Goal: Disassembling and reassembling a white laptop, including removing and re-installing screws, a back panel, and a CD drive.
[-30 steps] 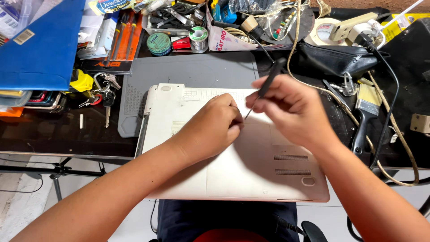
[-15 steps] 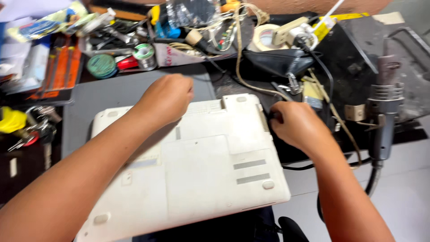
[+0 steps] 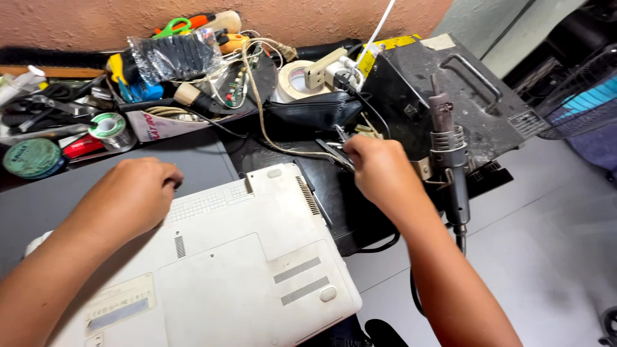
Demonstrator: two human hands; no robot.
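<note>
Your right hand [image 3: 379, 170] sits just off the laptop's far right corner, fingers curled shut around a slim metal tool [image 3: 337, 154], which looks like tweezers, whose tips stick out toward the laptop's far edge. Your left hand [image 3: 132, 193] rests on the laptop [image 3: 244, 270] at its far left end, loosely curled with knuckles up; you cannot tell from this angle whether anything is held under the fingers.

That laptop is white and lies upside down on the grey worktop [image 3: 205, 164], its vent slots, rubber feet and a label facing up. It reaches from your left forearm across to just short of your right wrist, so the right hand is beside it rather than over it.

Beyond the laptop's far right corner lies a black pouch [image 3: 308, 112], with a roll of pale tape [image 3: 295, 80] behind it. To the right of the laptop, past your right hand, a hot-air gun [image 3: 450, 160] stands nozzle-up against a dark metal case [image 3: 469, 96], its cable running down past your forearm. Beyond the laptop's far left end you have a spool of solder [image 3: 109, 128], a round green tin [image 3: 32, 157] and a clear bag of black parts [image 3: 177, 56] among loose cables and hand tools.
</note>
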